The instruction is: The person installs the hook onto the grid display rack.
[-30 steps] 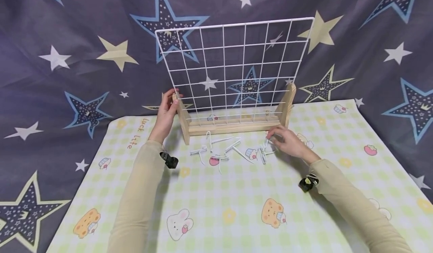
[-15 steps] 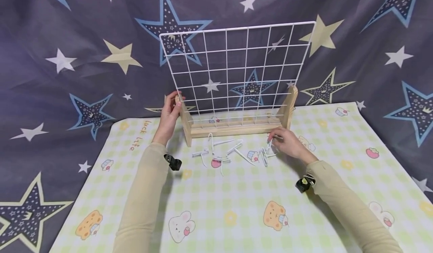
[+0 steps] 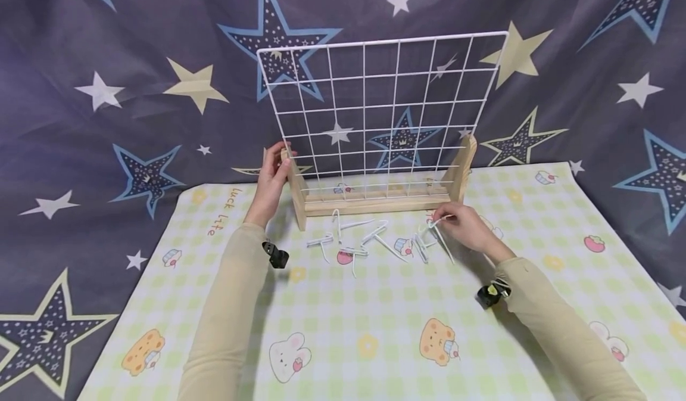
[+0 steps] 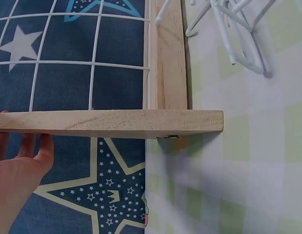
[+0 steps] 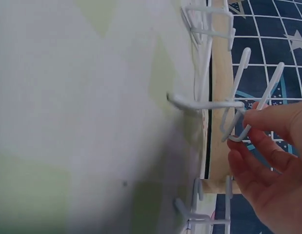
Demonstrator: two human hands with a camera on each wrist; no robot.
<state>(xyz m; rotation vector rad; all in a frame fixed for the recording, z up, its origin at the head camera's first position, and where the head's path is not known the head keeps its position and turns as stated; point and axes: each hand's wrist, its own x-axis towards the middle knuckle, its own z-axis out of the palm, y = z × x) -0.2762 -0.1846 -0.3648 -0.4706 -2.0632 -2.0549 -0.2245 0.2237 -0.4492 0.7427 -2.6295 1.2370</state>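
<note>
A white wire grid panel (image 3: 383, 106) stands upright in a wooden base (image 3: 375, 201) at the back of the mat. My left hand (image 3: 271, 177) grips the left wooden end post (image 4: 107, 123) of that base. Several white wire hooks (image 3: 354, 237) lie scattered on the mat before the base. My right hand (image 3: 463, 225) pinches one white hook (image 5: 229, 112) between thumb and fingers, lifted a little off the mat, its long leg (image 3: 446, 249) slanting down toward me.
A checked green and white mat (image 3: 375, 323) with cartoon prints covers the table. A dark star-patterned cloth (image 3: 107, 91) hangs behind and drapes both sides. More hooks (image 5: 204, 27) lie close to the base's front rail.
My right hand has closed on one hook from the pile and raised it slightly off the mat. The left hand stays on the wooden post.
</note>
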